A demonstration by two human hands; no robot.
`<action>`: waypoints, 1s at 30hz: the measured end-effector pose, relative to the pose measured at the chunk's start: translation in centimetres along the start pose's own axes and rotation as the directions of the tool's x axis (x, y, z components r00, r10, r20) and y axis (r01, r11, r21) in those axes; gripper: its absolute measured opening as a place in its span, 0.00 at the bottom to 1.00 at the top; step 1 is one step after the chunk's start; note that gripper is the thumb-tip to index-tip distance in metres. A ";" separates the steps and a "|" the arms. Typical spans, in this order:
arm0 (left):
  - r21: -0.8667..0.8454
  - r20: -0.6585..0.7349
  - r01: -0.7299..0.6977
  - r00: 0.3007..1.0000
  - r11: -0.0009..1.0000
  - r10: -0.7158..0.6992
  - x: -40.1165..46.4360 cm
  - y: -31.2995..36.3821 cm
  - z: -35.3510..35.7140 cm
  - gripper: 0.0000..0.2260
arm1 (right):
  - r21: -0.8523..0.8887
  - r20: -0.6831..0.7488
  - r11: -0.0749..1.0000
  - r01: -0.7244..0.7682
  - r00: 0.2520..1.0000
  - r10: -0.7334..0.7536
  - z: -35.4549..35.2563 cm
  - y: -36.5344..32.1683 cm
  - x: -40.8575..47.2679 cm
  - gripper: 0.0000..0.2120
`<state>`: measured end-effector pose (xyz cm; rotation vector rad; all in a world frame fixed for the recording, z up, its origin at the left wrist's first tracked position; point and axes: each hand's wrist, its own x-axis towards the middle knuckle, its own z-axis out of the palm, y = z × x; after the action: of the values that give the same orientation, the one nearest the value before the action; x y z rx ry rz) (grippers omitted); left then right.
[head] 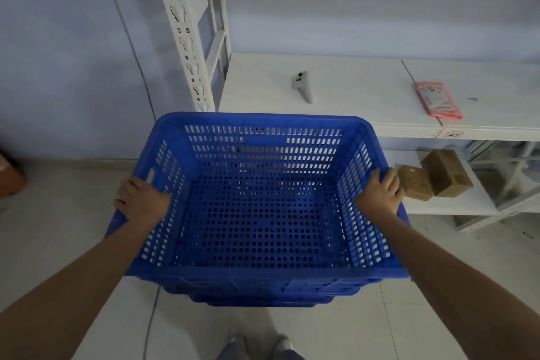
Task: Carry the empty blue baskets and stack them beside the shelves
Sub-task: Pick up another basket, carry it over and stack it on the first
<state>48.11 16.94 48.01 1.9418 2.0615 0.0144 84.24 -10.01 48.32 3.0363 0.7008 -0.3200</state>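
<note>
We hold an empty blue basket (257, 207) in front of us, seemingly resting on more blue baskets below (257, 297), whose rims peek out under its near edge. Our left hand (140, 199) is clamped on its left rim and our right hand (380, 196) on its right rim, so the basket sits squarely between them. We judge that a skewed drop could jam it crooked in the pile, or pinch fingers curled over the rims. Its far edge is near the white shelf (336, 88) and its upright post (187, 38); a nudge forward could knock them. Two cardboard boxes (435, 175) sit just beyond our right hand.
</note>
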 end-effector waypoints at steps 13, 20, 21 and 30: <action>-0.024 0.405 -0.725 0.622 0.688 0.670 -15.0 2.9 4.3 0.16 | 0.091 0.263 0.790 0.606 0.751 -0.606 3.8 -6.6 -15.4 0.21; -0.003 0.212 -0.759 0.636 0.651 0.742 -14.9 2.5 5.2 0.17 | 0.056 0.091 0.826 0.561 0.821 -0.564 4.7 -6.7 -15.7 0.21; -0.003 0.204 -0.748 0.649 0.664 0.733 -14.8 2.6 5.2 0.18 | 0.058 0.083 0.835 0.548 0.831 -0.551 4.7 -6.7 -15.7 0.20; 0.011 0.144 -0.739 0.668 0.674 0.730 -15.0 3.0 5.1 0.17 | 0.037 0.049 0.845 0.533 0.844 -0.534 4.8 -6.9 -15.7 0.19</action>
<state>52.70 1.53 46.97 2.6071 1.0683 -0.0037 66.49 -10.88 47.03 2.7693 1.5453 -0.4150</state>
